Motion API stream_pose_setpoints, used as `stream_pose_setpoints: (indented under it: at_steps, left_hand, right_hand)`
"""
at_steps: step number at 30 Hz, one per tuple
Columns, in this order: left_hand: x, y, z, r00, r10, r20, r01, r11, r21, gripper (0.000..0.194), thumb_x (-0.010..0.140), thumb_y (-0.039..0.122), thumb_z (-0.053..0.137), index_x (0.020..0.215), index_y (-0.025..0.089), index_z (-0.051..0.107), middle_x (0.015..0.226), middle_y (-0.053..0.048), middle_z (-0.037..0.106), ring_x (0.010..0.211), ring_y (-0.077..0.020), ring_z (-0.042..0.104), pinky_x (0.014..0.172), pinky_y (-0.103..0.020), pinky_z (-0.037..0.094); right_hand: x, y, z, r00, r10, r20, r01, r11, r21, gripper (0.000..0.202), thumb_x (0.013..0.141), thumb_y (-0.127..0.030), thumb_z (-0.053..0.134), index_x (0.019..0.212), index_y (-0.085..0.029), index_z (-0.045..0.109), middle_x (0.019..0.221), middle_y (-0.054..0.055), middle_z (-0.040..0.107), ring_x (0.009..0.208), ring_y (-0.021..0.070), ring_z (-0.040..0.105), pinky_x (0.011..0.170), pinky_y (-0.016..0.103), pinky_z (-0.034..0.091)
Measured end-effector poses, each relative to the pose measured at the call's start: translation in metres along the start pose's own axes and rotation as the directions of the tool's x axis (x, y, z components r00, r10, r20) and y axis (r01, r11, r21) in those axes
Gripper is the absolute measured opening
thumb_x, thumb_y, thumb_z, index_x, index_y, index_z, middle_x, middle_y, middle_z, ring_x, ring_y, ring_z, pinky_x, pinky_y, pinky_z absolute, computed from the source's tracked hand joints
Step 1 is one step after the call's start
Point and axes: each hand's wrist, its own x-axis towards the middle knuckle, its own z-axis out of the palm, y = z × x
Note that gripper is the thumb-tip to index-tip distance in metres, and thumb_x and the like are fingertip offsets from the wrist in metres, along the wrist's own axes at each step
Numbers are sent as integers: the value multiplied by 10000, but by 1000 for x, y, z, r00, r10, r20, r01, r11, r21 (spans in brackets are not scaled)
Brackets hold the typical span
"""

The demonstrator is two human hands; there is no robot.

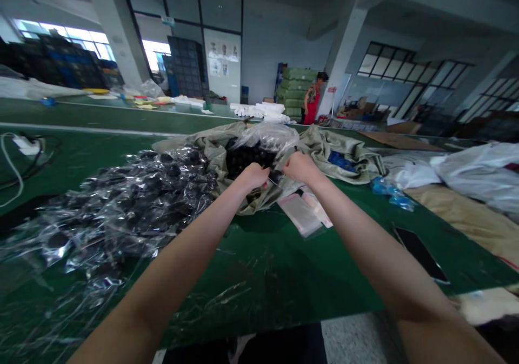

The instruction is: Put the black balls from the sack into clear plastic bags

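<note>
My left hand (256,175) is closed, its fingertips pinching the edge of a small black rounded piece (275,177). Close by on the other side, my right hand (299,166) is closed too, fingertips pinched together at that piece; what exactly they grip is too small to make out. Behind both hands lies an open grey-green woven sack (217,156) with many black pieces (249,157) inside. A stack of clear flat plastic bags (299,212) rests under my right wrist. Left of the sack spreads a heap of black pieces in clear wrappers (150,191).
The green table (259,277) carries a phone (421,253) at right, crumpled blue plastic (392,191), another sack (348,150) and white bags (482,172). A power strip with cables (28,145) lies left. White rolls (263,110) and a person (312,101) in red are farther back.
</note>
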Motion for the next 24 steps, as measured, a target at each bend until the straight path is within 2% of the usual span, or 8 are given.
stream_pose_setpoints:
  at_steps: [3, 5, 8, 11, 14, 17, 21, 24]
  left_hand:
    - [-9, 2, -1, 1000, 20, 8, -20, 999, 40, 341, 793, 303, 502, 494, 158, 577, 465, -57, 555, 445, -155, 491, 491, -282, 329]
    - [-15, 2, -1, 999, 5, 54, -7, 999, 41, 313, 760, 285, 528, 476, 159, 561, 416, -33, 486, 409, -138, 434, 470, -282, 300]
    - [-25, -2, -2, 983, -56, 177, 76, 991, -111, 236, 722, 259, 551, 507, 161, 533, 419, 2, 436, 366, -90, 317, 428, -261, 222]
    - [-33, -6, -2, 969, -70, 238, 121, 971, -204, 212, 709, 252, 552, 525, 164, 493, 447, 20, 433, 353, -55, 240, 407, -241, 158]
    - [-37, -10, 0, 975, -83, 208, 126, 971, -201, 247, 714, 286, 556, 509, 171, 481, 415, 34, 392, 337, -60, 241, 394, -241, 154]
    - [-37, -12, 3, 990, -64, 128, 79, 990, -118, 291, 723, 321, 574, 483, 170, 510, 399, 4, 432, 354, -103, 368, 410, -256, 244]
    - [-40, -13, 11, 1000, -1, -10, 1, 1000, -9, 354, 783, 355, 546, 497, 150, 582, 498, -85, 569, 552, -209, 595, 533, -283, 375]
    - [-42, -20, 17, 994, 12, -106, -15, 999, -34, 313, 816, 322, 505, 612, 128, 642, 640, -134, 647, 715, -253, 650, 594, -290, 395]
  right_hand:
    - [-1, 4, -5, 996, 20, 91, -29, 995, 96, 115, 713, -163, 629, 666, -108, 718, 637, 120, 678, 672, 240, 668, 665, 312, 481]
    - [-2, 7, -8, 989, 34, 145, -59, 984, 168, 135, 711, -158, 619, 620, -98, 698, 563, 78, 636, 547, 166, 610, 613, 280, 460]
    - [-5, 10, -12, 983, 83, 166, -125, 957, 263, 161, 707, -134, 594, 572, -74, 659, 511, 45, 587, 445, 86, 503, 551, 248, 420]
    - [-10, 12, -12, 977, 131, 165, -180, 928, 327, 174, 657, -126, 635, 488, -108, 600, 422, 8, 508, 397, 83, 428, 484, 248, 393]
    - [-14, 14, -9, 983, 105, 151, -147, 941, 306, 142, 609, -125, 668, 481, -139, 607, 390, -13, 467, 395, 107, 414, 456, 256, 383]
    - [-20, 10, -6, 990, 56, 132, -84, 973, 216, 116, 627, -154, 667, 516, -132, 643, 419, 2, 483, 455, 131, 473, 500, 252, 389]
    - [-32, -1, -1, 998, -38, 43, 32, 991, 127, 177, 716, -241, 614, 602, -128, 689, 517, 28, 551, 583, 151, 552, 554, 241, 371]
    - [-39, -6, 8, 997, -75, 17, 72, 986, 153, 220, 743, -265, 576, 625, -131, 704, 549, 31, 577, 600, 149, 557, 556, 244, 358]
